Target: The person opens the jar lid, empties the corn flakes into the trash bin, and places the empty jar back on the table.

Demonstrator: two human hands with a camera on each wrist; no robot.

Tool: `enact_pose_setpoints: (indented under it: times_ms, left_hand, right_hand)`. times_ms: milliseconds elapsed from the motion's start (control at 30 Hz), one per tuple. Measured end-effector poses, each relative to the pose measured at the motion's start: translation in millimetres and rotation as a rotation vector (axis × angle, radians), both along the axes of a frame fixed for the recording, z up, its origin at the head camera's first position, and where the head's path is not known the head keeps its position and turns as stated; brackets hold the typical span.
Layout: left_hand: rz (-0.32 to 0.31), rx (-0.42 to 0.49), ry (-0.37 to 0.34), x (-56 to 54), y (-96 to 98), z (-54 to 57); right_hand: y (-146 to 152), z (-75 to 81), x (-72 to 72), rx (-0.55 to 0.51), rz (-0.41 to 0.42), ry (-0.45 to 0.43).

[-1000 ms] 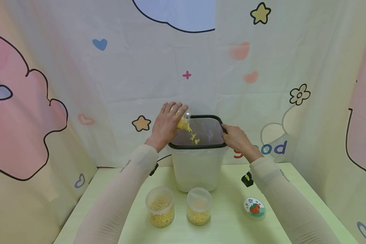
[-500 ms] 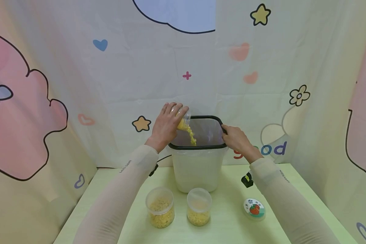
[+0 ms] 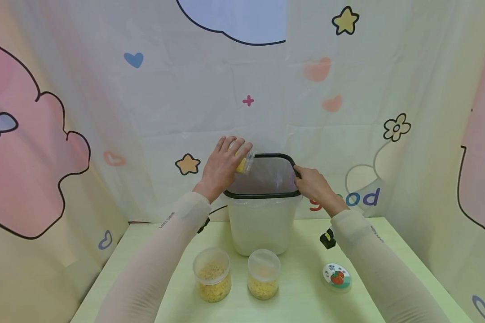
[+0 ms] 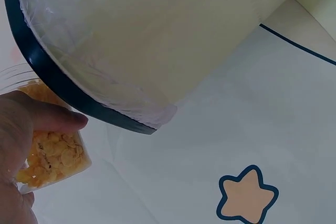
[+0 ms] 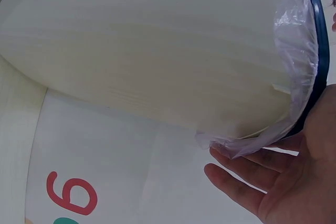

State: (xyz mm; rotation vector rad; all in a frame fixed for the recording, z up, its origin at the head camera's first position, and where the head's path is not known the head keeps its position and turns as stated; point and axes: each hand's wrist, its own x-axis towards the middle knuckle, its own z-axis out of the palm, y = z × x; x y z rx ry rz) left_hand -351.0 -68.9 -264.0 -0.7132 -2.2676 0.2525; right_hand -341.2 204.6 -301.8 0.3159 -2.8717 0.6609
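Note:
My left hand (image 3: 221, 165) grips a clear plastic jar (image 4: 63, 153), held tilted over the left side of a white trash bin (image 3: 262, 226). Yellow flakes (image 4: 52, 150) lie inside the jar, and none show falling from its mouth. On the bin's right side, my right hand (image 3: 313, 183) holds the black rim (image 3: 262, 195), some fingers outside and under it in the right wrist view. A thin see-through liner (image 5: 296, 30) lines the bin and is folded out below the rim. The bin's floor is hidden from the head view.
Two lidless clear jars, a wider one (image 3: 213, 289) and a narrower one (image 3: 263, 287), stand in front of the bin, partly filled with yellowish bits. A round lid with a strawberry picture (image 3: 337, 277) lies to their right on the pale table (image 3: 303, 305). A printed curtain (image 3: 210, 89) hangs behind.
Yellow flakes were tumbling from the jar into the bin in both earlier frames; the stream is gone now. The jar has shifted slightly to the right. My right hand stays on the rim.

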Motion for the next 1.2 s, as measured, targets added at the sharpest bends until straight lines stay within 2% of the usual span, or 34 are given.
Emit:
enact_pose_setpoints:
  times_ms: [367, 1200]
  left_hand:
    - [0.004, -0.012, -0.01, 0.1, 1.6, -2.3]
    - [0.01, -0.104, 0.069, 2.8, 3.1, -0.1]
  right_hand:
    - [-0.1, -0.3, -0.6, 0.009, 0.006, 0.011]
    - [-0.2, 0.3, 0.5, 0.025, 0.004, 0.022]
